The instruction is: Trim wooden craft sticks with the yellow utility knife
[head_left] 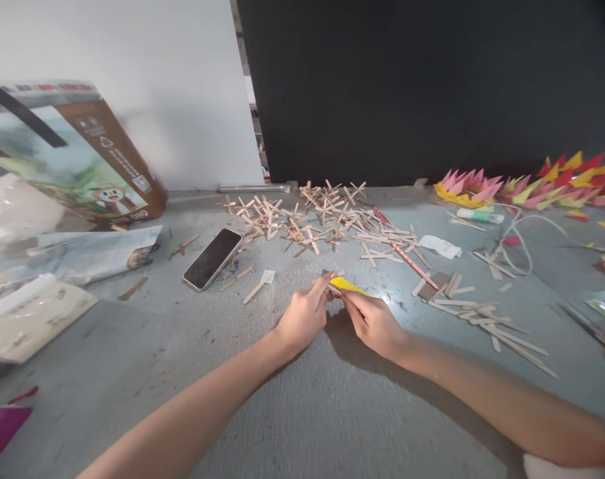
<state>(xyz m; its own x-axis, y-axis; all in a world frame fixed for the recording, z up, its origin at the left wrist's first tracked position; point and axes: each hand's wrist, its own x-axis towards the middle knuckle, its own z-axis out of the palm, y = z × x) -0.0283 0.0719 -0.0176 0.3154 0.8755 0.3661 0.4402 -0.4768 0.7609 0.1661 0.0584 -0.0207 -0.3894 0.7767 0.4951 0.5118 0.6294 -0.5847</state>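
Note:
Both my hands meet over the grey floor near the middle of the head view. My left hand (305,314) pinches a small wooden stick (333,274) at its fingertips. My right hand (373,322) is closed on a folded yellow paper piece (346,285), which touches the stick. A big heap of crossed wooden sticks (307,219) lies just beyond the hands. More loose sticks (482,313) lie to the right of my right hand.
A black phone (213,258) lies left of the hands. A tilted cardboard box (72,153) and plastic bags (37,313) fill the left side. Folded pink, yellow and red paper shapes (532,183) line the far right, with a glue tube (479,215), a white cable (519,249) and a red pencil (414,265).

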